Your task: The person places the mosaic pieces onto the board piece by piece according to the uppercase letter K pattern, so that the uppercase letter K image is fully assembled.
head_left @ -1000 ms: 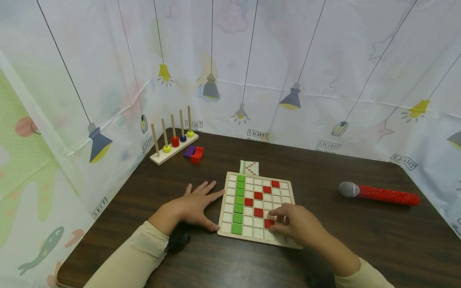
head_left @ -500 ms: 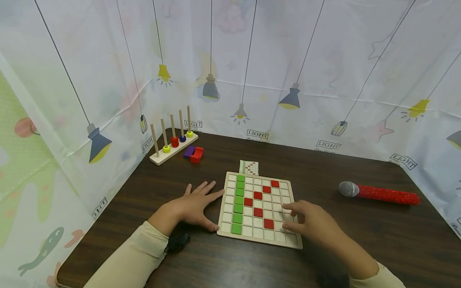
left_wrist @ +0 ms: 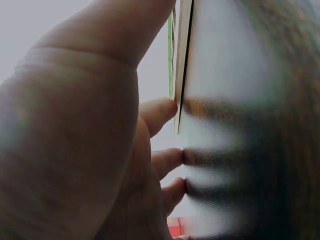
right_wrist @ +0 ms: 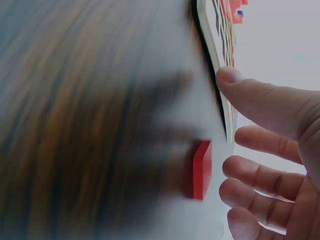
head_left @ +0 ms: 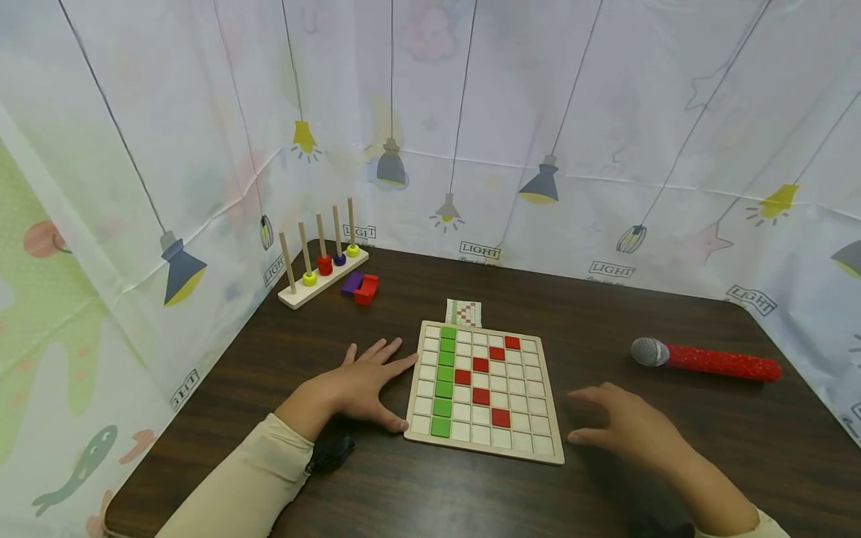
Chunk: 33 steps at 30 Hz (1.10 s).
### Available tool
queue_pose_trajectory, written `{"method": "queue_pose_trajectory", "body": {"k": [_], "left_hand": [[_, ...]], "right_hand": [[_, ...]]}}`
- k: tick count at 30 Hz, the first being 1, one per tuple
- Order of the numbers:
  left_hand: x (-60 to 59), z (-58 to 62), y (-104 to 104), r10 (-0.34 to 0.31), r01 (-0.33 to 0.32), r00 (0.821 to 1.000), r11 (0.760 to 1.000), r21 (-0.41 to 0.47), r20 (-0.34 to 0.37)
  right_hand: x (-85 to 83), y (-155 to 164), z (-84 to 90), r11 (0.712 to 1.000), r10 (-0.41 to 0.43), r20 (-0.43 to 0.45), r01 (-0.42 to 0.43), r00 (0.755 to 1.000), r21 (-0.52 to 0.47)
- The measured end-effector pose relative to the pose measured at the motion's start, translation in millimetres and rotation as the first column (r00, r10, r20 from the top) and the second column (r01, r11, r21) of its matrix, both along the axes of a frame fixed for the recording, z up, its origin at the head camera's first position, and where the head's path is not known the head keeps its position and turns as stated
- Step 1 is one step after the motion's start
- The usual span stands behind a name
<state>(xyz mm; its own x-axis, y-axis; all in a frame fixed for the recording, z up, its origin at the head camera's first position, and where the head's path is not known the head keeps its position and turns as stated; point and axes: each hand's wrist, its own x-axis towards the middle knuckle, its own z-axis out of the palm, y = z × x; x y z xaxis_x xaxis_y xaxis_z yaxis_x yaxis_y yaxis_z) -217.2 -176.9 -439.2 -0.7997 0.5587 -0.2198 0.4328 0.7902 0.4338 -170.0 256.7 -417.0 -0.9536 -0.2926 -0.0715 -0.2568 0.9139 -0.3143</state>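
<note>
A: Starting at the left, what matters?

B: Not the peg rack [head_left: 323, 278] or the purple and red blocks [head_left: 363, 286] at the back corner; they stand well apart from the work. The left hand [head_left: 356, 388] matters. It lies flat on the table [head_left: 605, 321] with its fingers straight, fingertips and thumb touching the left edge of the board [head_left: 484, 448], gripping nothing. I'd say that is a good brace: it presses sideways, not down.

A: And the board itself?

B: It lies flat in the middle of the table, with a column of green tiles [head_left: 445, 373] near its left side and red tiles [head_left: 480, 365] in a bent line across white ones. The pattern card [head_left: 464, 312] lies just behind its far edge, handy to check a square against.

A: The right hand?

B: The right hand [head_left: 632, 426] hovers just right of the board, fingers loosely spread and holding nothing. From the wrist view a loose red tile [right_wrist: 201, 169] lies on the table close under those fingers, beside the board's edge. The head view hides it.

A: How should it be taken?

B: In my judgement, a light pinch on two opposite edges with thumb and forefinger, lifted straight up, so the tile does not skid into the board's rim. The toy microphone [head_left: 706, 362] farther right is out of the way.
</note>
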Motion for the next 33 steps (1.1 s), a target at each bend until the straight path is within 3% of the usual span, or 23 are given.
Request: {"method": "queue_pose_trajectory", "body": {"k": [5, 12, 20, 24, 28, 33], "left_hand": [[0.1, -0.8, 0.2, 0.000, 0.000, 1.000, 1.000, -0.003, -0.003], [1.6, 0.0, -0.8, -0.003, 0.003, 1.000, 1.000, 0.000, -0.007], [1.6, 0.4, -1.0, -0.004, 0.004, 1.000, 1.000, 0.006, -0.006], [2.1, 1.4, -0.1, 0.001, -0.001, 1.000, 1.000, -0.004, -0.004], [1.8, 1.5, 0.5, 0.002, -0.002, 1.000, 1.000, -0.011, -0.003], [0.8, 0.4, 0.2, 0.002, -0.002, 1.000, 1.000, -0.016, -0.006]], "right_hand": [[1.7, 14.3, -1.2, 1.000, -0.011, 0.006, 0.011, 1.000, 0.028], [0.4, 25.5, 1.2, 0.996, -0.085, 0.164, 0.082, 0.983, 0.028], [-4.4, 33.5, -3.2, 0.994, -0.091, 0.236, 0.102, 0.967, -0.034], [-7.0, 35.0, -6.0, 0.992, -0.076, 0.242, 0.098, 0.967, -0.081], [-6.2, 34.1, -8.3, 0.984, -0.020, 0.181, 0.051, 0.983, -0.170], [-6.2, 19.7, -3.8, 0.939, -0.015, 0.137, 0.061, 0.990, -0.337]]}}
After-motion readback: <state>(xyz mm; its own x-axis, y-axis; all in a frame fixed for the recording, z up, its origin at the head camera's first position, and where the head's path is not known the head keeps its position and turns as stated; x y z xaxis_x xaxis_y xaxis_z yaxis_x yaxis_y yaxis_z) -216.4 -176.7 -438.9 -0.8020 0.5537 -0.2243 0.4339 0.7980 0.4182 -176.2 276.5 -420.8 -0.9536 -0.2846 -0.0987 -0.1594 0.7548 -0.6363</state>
